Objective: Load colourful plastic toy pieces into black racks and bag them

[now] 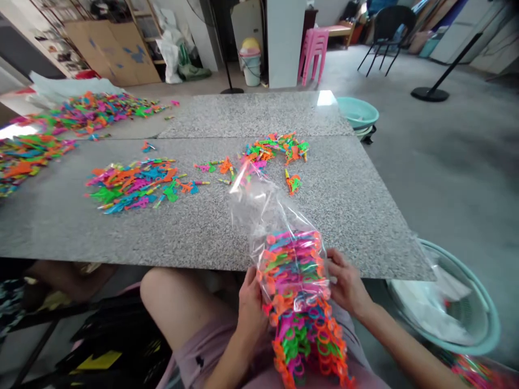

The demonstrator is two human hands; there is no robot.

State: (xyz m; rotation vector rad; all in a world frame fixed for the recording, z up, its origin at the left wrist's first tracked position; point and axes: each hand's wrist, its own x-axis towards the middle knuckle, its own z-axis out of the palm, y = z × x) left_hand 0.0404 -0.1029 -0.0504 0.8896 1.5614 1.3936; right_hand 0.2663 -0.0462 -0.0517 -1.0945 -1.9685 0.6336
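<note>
Two hands hold a clear bag [287, 248] of colourful plastic toys [298, 337] at the near edge of a grey table [194, 237].

The speckled table carries several loose piles [135, 183] of small toys; beyond it, on the grey floor [454, 146], stand pink stools [315, 49] and a black chair [392, 28]. The left hand [250, 305] and the right hand [347, 283] are apart, each closed on one side of the bag, with some fingers hidden. The farthest left pile [28, 156] is cut off. The bag has toys in rows; whether plastic covers the lowest ones, I cannot tell. A turquoise basket [488, 319] at right holds white plastic sheets [432, 308].
</note>
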